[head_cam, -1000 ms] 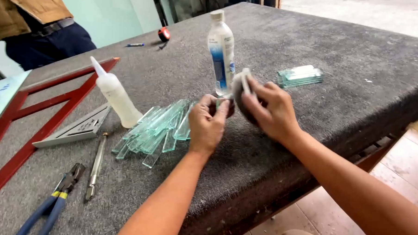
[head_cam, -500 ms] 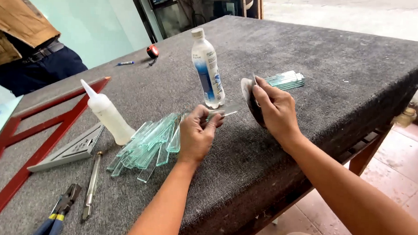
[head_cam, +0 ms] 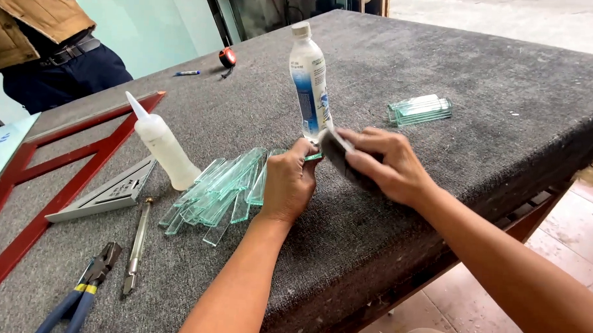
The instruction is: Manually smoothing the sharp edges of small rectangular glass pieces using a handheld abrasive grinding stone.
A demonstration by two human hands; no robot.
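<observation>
Glass strip (head_cam: 313,156): we are pinching it in the left hand (head_cam: 289,186), steadying its edge against the dark pad (head_cam: 336,155) that the right hand (head_cam: 385,166) is gripping.

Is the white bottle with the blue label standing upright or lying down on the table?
Upright. The white bottle stands on its base on the grey table, cap on top, just behind the hands.

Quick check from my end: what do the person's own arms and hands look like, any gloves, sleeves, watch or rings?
Both forearms are bare as far as the picture shows, with no sleeve in view. The left hand and the right hand wear no gloves. No watch, band or ring shows on either wrist or on the fingers that can be seen. Nothing is taped or marked on them.
</observation>
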